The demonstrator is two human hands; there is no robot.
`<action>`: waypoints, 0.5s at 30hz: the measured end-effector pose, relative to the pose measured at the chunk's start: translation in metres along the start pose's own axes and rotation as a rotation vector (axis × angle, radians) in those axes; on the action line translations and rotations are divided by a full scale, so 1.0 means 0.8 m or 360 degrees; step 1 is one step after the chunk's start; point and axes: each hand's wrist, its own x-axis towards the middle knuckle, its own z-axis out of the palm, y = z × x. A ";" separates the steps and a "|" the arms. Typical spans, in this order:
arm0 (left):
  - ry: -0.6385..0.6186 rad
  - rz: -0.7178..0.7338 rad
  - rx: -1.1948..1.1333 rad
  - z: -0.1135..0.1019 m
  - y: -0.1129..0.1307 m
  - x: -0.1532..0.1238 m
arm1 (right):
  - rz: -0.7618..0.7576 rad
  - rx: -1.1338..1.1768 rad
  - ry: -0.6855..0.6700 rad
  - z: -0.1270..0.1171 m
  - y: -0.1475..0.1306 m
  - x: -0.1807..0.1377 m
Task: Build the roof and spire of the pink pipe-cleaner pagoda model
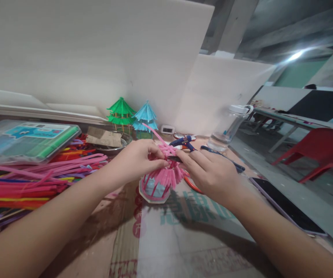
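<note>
A small pink pipe-cleaner pavilion (161, 181) stands on a pale base on the cardboard-covered table. My left hand (136, 159) is closed round its pink roof strands from the left. My right hand (209, 170) pinches the same roof strands from the right, fingers pressed together. A pink stem (155, 134) sticks up and back from between the hands. A blue-handled tool (184, 142) lies just behind my right hand's fingers; whether the hand touches it I cannot tell.
Finished green (121, 112) and blue (145, 117) pavilions stand at the back wall. A heap of coloured pipe cleaners (39, 173) and a clear plastic case (27, 139) lie left. A water bottle (227, 129), a phone (288, 206) and a red chair (320, 150) are right.
</note>
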 end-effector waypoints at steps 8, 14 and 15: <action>0.0000 0.0040 0.0030 0.000 0.001 -0.001 | 0.0010 0.0042 -0.0003 0.002 -0.001 -0.001; -0.0012 0.0058 0.0053 0.001 -0.001 -0.001 | -0.0030 0.0051 0.0012 0.001 0.002 -0.001; -0.0013 0.0057 0.0048 0.001 -0.002 -0.001 | -0.0034 0.0047 0.0016 0.001 0.002 -0.001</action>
